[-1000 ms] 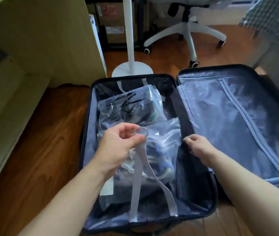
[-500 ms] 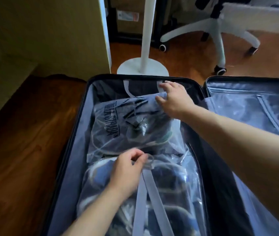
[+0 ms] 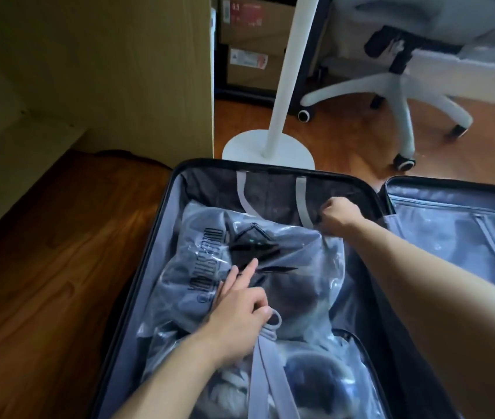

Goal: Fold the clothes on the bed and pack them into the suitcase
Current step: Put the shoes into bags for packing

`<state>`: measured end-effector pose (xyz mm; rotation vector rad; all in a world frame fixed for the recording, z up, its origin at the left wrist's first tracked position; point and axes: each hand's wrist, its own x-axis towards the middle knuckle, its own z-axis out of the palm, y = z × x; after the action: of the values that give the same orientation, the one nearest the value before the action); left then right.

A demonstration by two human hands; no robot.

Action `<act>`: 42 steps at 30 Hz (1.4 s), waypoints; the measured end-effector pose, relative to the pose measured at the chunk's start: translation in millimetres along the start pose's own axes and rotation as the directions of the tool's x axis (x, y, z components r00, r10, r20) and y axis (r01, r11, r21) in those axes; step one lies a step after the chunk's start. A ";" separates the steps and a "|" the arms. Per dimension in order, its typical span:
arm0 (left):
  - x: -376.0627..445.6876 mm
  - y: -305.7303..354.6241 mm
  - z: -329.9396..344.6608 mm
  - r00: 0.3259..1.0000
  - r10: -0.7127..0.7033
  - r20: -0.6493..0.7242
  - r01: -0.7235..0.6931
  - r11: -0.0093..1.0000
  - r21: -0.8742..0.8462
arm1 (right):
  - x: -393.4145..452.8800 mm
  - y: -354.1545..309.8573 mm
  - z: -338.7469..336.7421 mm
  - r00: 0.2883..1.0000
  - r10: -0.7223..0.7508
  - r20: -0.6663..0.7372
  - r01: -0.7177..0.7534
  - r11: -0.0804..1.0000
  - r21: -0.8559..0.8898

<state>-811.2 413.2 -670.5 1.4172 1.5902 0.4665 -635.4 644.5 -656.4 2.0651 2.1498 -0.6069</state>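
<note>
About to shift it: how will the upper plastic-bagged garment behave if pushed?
The bagged garment looks soft and will probably squash rather than slide whole. Its glossy plastic is likely slippery under the left hand. Seems light.

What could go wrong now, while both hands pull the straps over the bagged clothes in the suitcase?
1. The left hand holds the near strap with only some fingers, while others lie straight on the upper plastic bag; the strap may slip away.
2. The right hand grips the far strap at the suitcase wall; the bulging bag may keep the two ends from meeting.
</note>
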 end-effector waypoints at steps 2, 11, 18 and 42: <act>2.2 -3.4 0.3 1.000 0.005 0.003 -0.005 0.999 0.048 | 9.7 15.7 14.4 0.999 0.006 -0.037 -0.006 1.000 0.005; 0.2 -9.1 5.4 0.998 -0.006 0.056 0.001 0.995 0.102 | 8.1 25.7 46.8 0.903 -0.172 0.394 0.210 0.976 -0.054; -16.2 -8.5 16.9 0.993 0.042 -0.109 -0.039 0.999 0.033 | -14.0 31.6 37.0 0.983 -0.173 0.066 0.165 0.979 0.116; -124.1 73.0 4.3 0.888 -0.460 0.018 0.236 0.423 -0.875 | -185.3 -38.3 5.1 0.927 0.192 0.322 -0.371 0.347 0.861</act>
<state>-777.4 316.9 -568.8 0.2211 1.4121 1.0215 -659.8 469.0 -589.8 2.5544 1.2913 -2.2145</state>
